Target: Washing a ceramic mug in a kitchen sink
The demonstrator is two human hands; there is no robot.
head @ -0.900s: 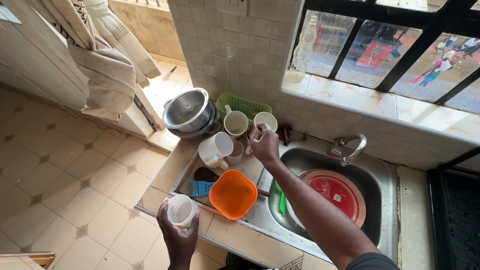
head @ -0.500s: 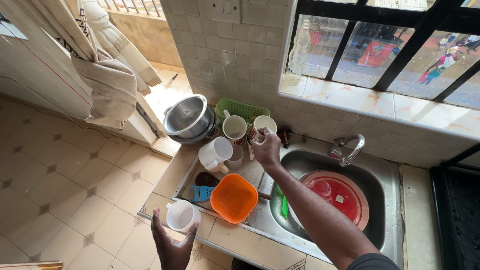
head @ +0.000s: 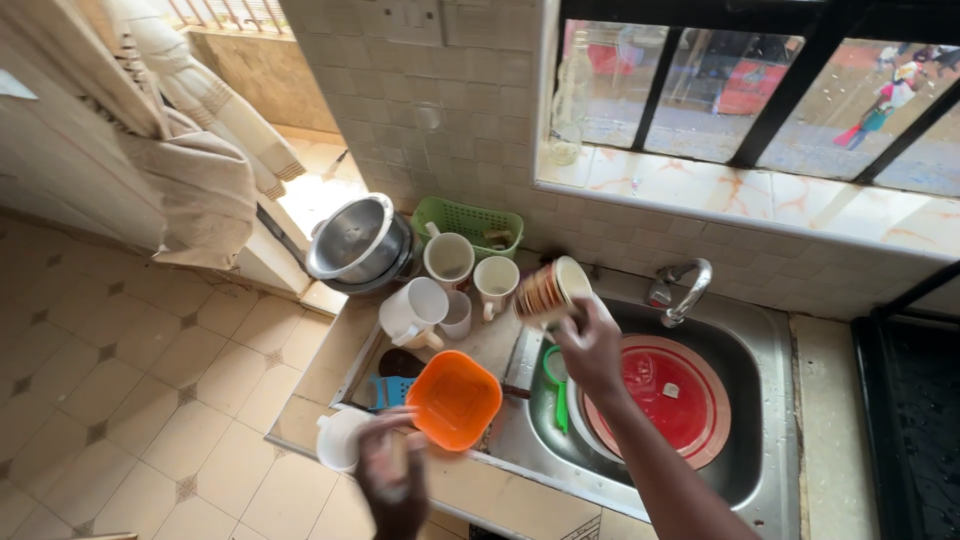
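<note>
While the view looks down over a tiled kitchen corner, the biggest thing in it is the steel sink (head: pixel 760 470), set under a barred window (head: pixel 760 90), with a tap (head: pixel 680 290) at its back edge. In the basin lies a round red plate (head: pixel 670 400) resting in a pale bowl, and a green-handled utensil (head: pixel 555 385) lies just beside it on the left. On the draining board to the left stands a tilted steel bowl (head: pixel 355 240), with a green basket (head: pixel 465 220) against the wall behind it. An orange plastic bowl (head: pixel 453 400) sits near the front edge, and three white mugs (head: pixel 450 260) cluster between it and the basket.

The right hand (head: pixel 590 350) is raised over the left rim of the basin and grasps a striped cup (head: pixel 550 290), tilted on its side with its mouth turned towards the tap. The left hand (head: pixel 395 470) is blurred at the front edge of the board; its fingers lie against a small white cup (head: pixel 340 440) standing at the corner, but whether they are clenched round it cannot be told.
</note>
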